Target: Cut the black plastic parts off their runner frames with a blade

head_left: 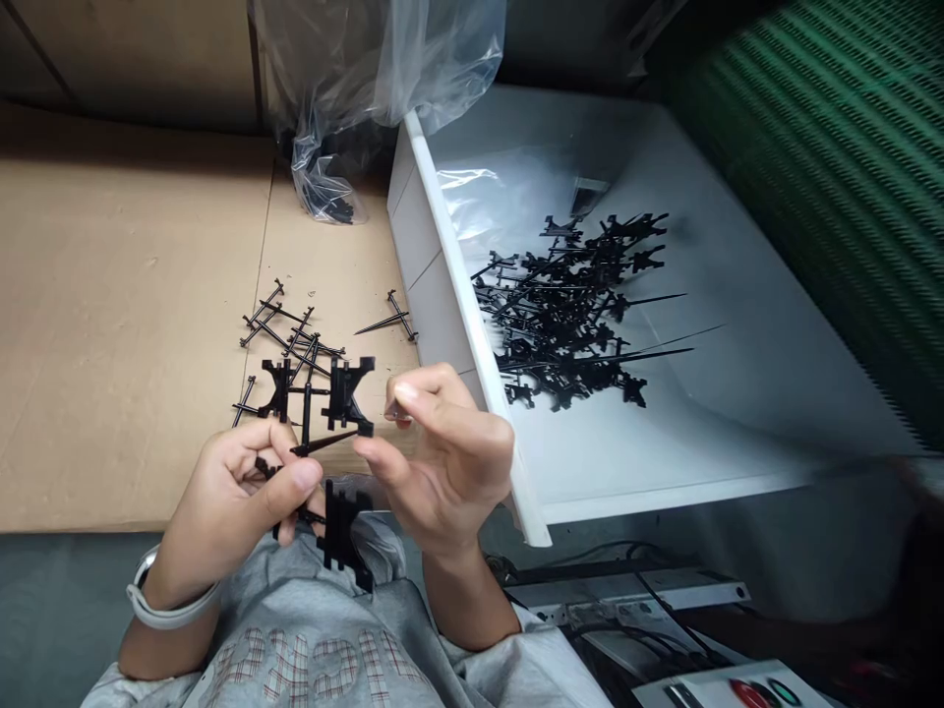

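Left hand (255,482) pinches the black assembly (307,413), spike (324,442) toward the right hand (446,457), fingers parted; contact's kinda hard to tell.

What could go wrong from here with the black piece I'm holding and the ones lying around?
The black, notched, plastic-looking piece is pinched in your left hand, so it might slip or twist. The slender black rods overlap on the flat brown cardboard and could snag each other. In the white, straight-walled bin, thin points jut from the tangled black heap and might bend or prick fingers.
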`<action>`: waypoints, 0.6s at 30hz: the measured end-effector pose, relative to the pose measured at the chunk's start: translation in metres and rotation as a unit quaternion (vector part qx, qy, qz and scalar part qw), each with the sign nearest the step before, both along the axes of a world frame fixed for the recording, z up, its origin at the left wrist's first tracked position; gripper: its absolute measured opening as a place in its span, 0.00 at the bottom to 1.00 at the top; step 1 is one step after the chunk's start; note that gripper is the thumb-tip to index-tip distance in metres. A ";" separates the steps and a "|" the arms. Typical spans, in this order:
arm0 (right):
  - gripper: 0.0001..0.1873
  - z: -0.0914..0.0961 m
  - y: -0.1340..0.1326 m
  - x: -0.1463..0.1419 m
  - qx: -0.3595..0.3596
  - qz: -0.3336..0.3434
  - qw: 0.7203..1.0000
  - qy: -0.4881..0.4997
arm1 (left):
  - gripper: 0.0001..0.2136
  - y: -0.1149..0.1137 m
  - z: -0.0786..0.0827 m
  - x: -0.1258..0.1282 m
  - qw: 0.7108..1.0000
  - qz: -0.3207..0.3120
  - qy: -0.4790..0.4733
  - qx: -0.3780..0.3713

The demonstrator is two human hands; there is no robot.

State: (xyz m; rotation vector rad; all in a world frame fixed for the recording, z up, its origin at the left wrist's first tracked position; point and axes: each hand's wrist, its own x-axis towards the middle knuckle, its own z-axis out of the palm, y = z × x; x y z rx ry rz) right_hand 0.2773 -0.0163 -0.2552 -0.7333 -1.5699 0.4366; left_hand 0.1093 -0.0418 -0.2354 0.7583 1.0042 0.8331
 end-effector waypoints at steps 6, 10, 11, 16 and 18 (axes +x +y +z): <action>0.18 0.001 0.004 0.003 -0.047 -0.008 0.998 0.038 | 0.19 -0.005 0.002 -0.003 0.998 -0.022 0.050 0.008; 0.19 0.003 0.006 0.001 -0.042 -0.024 0.998 0.033 | 0.18 -0.007 0.002 -0.003 0.997 -0.044 0.064 0.022; 0.19 0.003 0.006 0.000 -0.040 -0.026 0.998 0.032 | 0.18 -0.007 0.002 -0.003 0.996 -0.047 0.064 0.025; 0.20 0.004 0.005 -0.001 -0.026 -0.035 0.998 0.038 | 0.18 -0.006 0.004 -0.002 0.996 -0.044 0.068 0.028; 0.20 0.004 0.005 -0.001 -0.027 -0.038 0.998 0.035 | 0.18 -0.006 0.005 -0.001 0.996 -0.040 0.074 0.027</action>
